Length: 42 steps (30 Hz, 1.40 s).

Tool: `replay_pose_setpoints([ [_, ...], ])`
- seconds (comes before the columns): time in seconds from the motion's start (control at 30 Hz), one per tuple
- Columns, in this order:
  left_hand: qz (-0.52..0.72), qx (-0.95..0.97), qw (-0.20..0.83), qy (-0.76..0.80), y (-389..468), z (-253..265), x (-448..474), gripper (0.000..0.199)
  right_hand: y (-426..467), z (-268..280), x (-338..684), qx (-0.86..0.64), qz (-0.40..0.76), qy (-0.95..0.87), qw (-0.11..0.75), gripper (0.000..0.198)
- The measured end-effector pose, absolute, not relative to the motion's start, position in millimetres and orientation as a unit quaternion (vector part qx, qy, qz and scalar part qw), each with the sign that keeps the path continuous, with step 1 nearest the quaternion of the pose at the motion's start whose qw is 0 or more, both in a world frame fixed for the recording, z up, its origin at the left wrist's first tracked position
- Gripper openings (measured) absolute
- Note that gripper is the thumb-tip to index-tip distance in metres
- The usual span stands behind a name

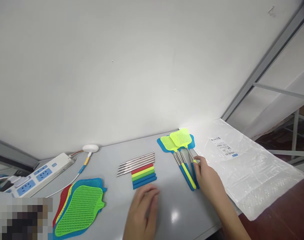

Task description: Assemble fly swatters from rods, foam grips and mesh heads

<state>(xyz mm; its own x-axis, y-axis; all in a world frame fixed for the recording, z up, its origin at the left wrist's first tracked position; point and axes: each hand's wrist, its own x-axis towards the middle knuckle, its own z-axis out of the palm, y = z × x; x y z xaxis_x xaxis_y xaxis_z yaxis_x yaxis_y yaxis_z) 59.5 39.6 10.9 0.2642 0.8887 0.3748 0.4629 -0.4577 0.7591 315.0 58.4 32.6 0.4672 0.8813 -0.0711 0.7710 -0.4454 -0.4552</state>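
My right hand (207,175) is closed round the handle of a fly swatter with a yellow-green head (184,137), at the right of a pile of assembled swatters. Their blue and yellow handles (189,176) point toward me. My left hand (141,213) is loosely curled, thumb near the fingers, with nothing visible in it. Just beyond its fingertips lie several foam-like handle tubes in red, yellow, green and blue (144,180). Thin metal rods (136,162) lie side by side behind the tubes. At the left, loose swatter heads (79,208) in green, blue, yellow and red are stacked.
A white power strip (51,170) with plugs stands at the back left, near a white oval device (90,148) and its cable. A clear plastic bag with a label (224,146) covers the right end of the grey table (175,208) and hangs over its edge. A wall rises behind.
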Motion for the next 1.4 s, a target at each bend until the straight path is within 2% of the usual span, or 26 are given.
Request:
replay_pose_setpoints([
  [0.2,0.47,0.662,0.184,0.554,32.0,8.9,16.3,0.015,78.0,27.9,312.7,-0.852,0.108,-0.499,0.117,0.031],
  [0.7,0.484,0.658,0.24,0.525,28.9,14.6,32.1,0.017,88.9,23.9,306.0,-0.833,0.114,-0.538,0.064,0.021],
  [1.23,0.464,0.668,0.261,0.52,25.3,16.8,31.4,0.021,85.9,29.3,308.5,-0.837,0.118,-0.533,0.035,0.026],
  [1.4,0.428,0.713,0.186,0.524,28.6,11.6,26.1,0.017,85.9,37.9,300.8,-0.832,0.096,-0.546,0.033,0.033],
])
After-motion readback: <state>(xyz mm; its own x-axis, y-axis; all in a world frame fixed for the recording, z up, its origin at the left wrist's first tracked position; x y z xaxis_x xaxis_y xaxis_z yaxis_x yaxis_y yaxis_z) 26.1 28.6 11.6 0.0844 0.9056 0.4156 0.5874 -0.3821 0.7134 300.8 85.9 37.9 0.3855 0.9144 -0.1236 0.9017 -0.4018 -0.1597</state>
